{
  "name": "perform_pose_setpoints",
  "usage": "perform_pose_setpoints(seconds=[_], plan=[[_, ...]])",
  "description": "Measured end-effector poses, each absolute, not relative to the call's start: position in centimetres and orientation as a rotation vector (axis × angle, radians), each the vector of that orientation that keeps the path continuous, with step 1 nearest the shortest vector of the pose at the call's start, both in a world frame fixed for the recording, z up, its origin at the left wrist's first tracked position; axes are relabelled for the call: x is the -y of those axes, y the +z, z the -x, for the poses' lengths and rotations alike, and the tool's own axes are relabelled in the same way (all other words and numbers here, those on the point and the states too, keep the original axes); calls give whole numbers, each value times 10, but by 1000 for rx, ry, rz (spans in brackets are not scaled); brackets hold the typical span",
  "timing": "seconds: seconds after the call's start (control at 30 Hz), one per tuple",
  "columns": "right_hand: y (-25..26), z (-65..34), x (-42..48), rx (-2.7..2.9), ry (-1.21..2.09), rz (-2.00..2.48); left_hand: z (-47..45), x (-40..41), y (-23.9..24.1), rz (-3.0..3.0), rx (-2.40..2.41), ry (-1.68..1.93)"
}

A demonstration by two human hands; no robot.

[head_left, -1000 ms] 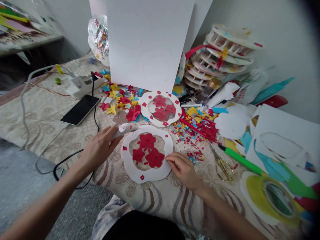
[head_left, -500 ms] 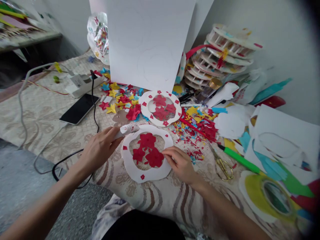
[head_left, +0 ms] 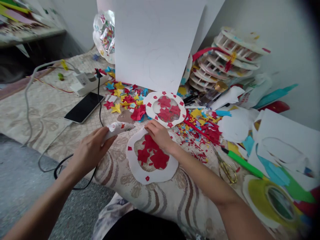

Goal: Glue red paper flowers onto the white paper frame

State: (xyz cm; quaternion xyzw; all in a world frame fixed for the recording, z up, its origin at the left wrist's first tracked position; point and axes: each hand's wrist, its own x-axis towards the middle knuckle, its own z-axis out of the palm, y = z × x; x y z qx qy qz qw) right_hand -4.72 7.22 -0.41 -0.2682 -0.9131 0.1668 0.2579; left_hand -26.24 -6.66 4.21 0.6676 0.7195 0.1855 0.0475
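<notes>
A white hot glue gun (head_left: pixel 115 129) is gripped in my left hand (head_left: pixel 91 146), its nozzle pointing right, just above the cloth. My right hand (head_left: pixel 160 135) reaches over the near scalloped white ring (head_left: pixel 140 173), fingers pinched together at its upper rim; whatever lies under the fingertips is hidden. Red paper flowers (head_left: pixel 158 159) fill the ring's clear centre, and small red pieces dot its border. Right behind it lies a second white ring (head_left: pixel 148 104), decorated alike with red flowers and more red pieces around the border.
Paper stars and scraps (head_left: pixel 116 108) are strewn behind the rings. At left lie a phone (head_left: pixel 84 107) and a power strip (head_left: pixel 86 85) with cables. Gold scissors (head_left: pixel 227 170), a green-handled tool (head_left: pixel 243 163) and a yellow tape roll (head_left: pixel 265 198) lie at right. A white board (head_left: pixel 157 43) stands behind.
My right hand has moved from the ring's right inner edge up to its top rim. The glue gun has drawn back left, off the ring. The whole view has shifted slightly.
</notes>
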Motion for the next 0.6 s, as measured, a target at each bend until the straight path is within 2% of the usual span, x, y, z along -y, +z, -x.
perform_pose_setpoints(seconds=[0.37,0.47,0.6], plan=[[-8,57,-82,2786,-120,543,275,70,37,-1958,-2211,675],[-9,58,-81,2819,-150,497,277,70,35,-1946,-2223,695],[-11,55,-76,2841,24,474,282,74,32,-1916,-2235,715]])
